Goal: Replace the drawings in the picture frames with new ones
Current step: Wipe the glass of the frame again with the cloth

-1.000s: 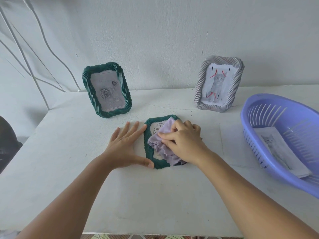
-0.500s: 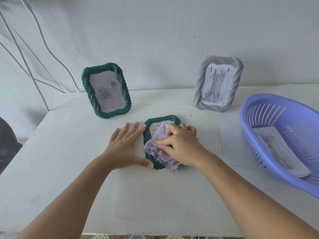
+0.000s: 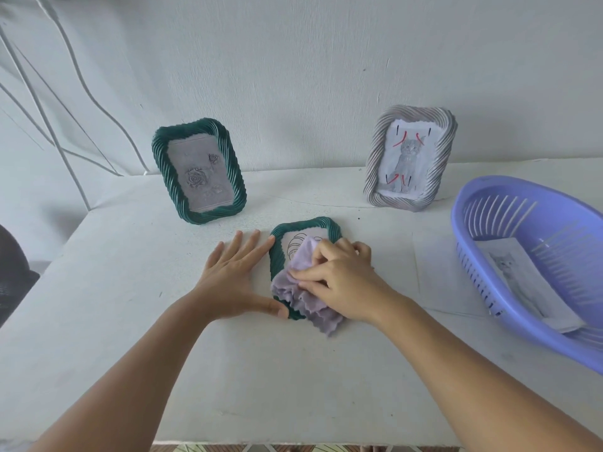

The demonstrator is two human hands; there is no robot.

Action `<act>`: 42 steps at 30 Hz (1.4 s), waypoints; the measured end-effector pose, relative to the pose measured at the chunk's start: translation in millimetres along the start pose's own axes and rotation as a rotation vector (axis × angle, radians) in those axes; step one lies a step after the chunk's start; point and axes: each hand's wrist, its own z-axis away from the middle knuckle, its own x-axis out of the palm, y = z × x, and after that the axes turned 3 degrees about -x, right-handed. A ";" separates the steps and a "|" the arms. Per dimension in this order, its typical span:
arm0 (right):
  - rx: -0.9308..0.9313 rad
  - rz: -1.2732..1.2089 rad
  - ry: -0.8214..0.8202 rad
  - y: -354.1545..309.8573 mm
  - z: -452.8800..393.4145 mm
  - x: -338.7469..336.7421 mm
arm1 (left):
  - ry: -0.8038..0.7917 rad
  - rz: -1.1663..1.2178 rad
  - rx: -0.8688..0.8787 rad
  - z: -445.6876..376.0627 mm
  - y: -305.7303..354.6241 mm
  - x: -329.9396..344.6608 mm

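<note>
A small green picture frame [image 3: 321,225] lies flat on the white table [image 3: 228,370], face up, with a line drawing [image 3: 295,246] showing under its glass. My right hand [image 3: 339,277] pinches a crumpled lilac cloth [image 3: 301,295] and presses it on the frame's lower half. My left hand [image 3: 233,277] lies flat on the table, fingers straight, with the thumb and forefinger against the frame's left edge. A larger green frame [image 3: 199,169] with a rose drawing stands at the back left. A grey frame [image 3: 409,158] with a cat drawing stands at the back right.
A lilac plastic basket [image 3: 470,256] on the right holds a sheet with a cat drawing [image 3: 522,278]. A white sheet of paper [image 3: 437,282] lies flat between the basket and my right hand. The wall runs behind the frames; the table's front edge is near me.
My right hand has slid the cloth down the frame towards me, so more of the drawing shows at the top. My left hand has stayed put.
</note>
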 end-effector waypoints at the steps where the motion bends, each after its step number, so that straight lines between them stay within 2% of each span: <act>1: -0.023 0.001 -0.027 6.0 6.0 -4.5 | 0.001 0.000 -0.001 -0.2 0.0 0.3; 4: -0.029 0.044 -0.017 28.0 15.1 -16.0 | 0.002 0.003 -0.007 -0.3 1.3 0.0; 9: 0.136 0.089 0.200 16.3 -8.3 -0.8 | -0.007 0.003 -0.010 0.7 2.0 -1.0; 13: 0.072 0.008 0.151 -5.3 -7.0 12.9 | -0.006 -0.001 -0.012 0.3 0.8 -0.8; 17: -0.027 0.028 0.035 11.0 14.6 -5.4 | -0.004 0.005 -0.011 0.0 1.1 -0.7; 21: 0.103 0.136 0.135 36.2 17.1 -21.3 | -0.007 0.005 -0.011 0.5 2.0 -1.5; 24: 0.210 0.155 0.192 22.4 1.9 -11.5 | -0.009 0.012 -0.010 0.4 2.1 -1.3; 26: 0.182 0.113 0.205 8.1 0.5 -1.1 | -0.007 0.014 -0.009 0.8 1.7 -0.9; 30: 0.055 0.023 0.067 15.6 27.5 -6.4 | -0.007 0.011 -0.010 -0.1 1.8 -0.9; 34: 0.142 0.094 0.152 37.0 29.9 -18.8 | -0.008 0.006 -0.014 0.8 1.8 -0.9; 38: 0.240 0.106 0.191 20.2 1.0 -8.9 | -0.014 0.003 -0.012 0.4 1.8 -1.0; 42: 0.109 0.014 0.090 16.5 17.9 -4.2 | -0.007 0.003 -0.011 0.0 0.3 0.0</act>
